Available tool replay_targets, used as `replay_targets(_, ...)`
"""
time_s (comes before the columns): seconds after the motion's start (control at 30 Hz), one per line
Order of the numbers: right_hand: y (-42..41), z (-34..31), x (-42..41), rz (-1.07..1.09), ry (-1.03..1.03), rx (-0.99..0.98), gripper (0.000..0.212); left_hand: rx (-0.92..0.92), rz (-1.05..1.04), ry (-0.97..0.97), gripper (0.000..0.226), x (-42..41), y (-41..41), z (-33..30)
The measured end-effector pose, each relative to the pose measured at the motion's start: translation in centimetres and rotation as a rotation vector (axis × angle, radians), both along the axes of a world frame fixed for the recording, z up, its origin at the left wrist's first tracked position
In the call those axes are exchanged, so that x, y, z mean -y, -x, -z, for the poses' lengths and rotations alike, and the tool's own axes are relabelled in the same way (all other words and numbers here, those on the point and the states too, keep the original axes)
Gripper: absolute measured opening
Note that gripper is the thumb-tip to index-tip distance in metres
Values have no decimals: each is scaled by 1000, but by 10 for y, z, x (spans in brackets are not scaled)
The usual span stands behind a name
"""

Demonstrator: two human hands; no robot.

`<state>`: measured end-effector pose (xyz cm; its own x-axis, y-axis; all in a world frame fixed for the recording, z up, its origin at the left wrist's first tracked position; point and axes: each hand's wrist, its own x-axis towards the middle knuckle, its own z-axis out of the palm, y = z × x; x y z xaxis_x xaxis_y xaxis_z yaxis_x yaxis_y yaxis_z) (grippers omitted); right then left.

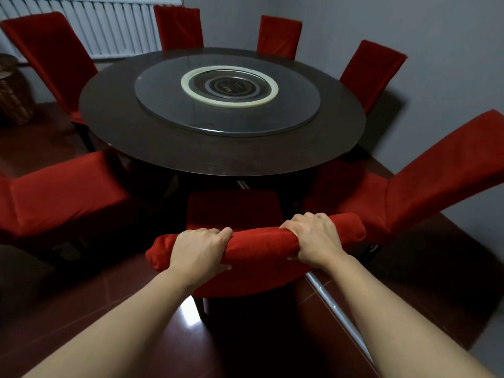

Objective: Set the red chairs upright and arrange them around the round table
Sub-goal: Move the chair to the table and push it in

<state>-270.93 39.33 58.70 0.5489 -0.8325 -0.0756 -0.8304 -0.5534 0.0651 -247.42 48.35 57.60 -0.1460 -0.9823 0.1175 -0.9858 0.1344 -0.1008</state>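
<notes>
A red-covered chair (pixel 256 242) stands upright right in front of me, facing the dark round table (pixel 218 156). My left hand (pixel 200 248) grips the left part of its top rail and my right hand (pixel 313 238) grips the right part. Its seat (pixel 234 207) reaches toward the table's near edge. Several more red chairs stand upright around the table: one at near left (pixel 57 195), one at near right (pixel 425 181), one at far left (pixel 49 53) and three along the far side (pixel 178 27), (pixel 279 35), (pixel 372 69).
A glass turntable (pixel 226 99) with a pale ring lies on the table's middle. A white radiator (pixel 109 25) runs along the back wall and a wicker basket (pixel 13 91) stands at far left. A grey wall is close on the right. The floor is glossy dark-red tile.
</notes>
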Motion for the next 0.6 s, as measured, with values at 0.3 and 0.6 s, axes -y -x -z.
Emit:
replay_targets(0.3,-23,-25,-39,242,-104,-98,74,-133,21,-141,60,-1,-4,-10)
replay_targets(0.6,-41,-58,-91,241,-193,4,93,-192,-86,-179,91,-45,-27,-50)
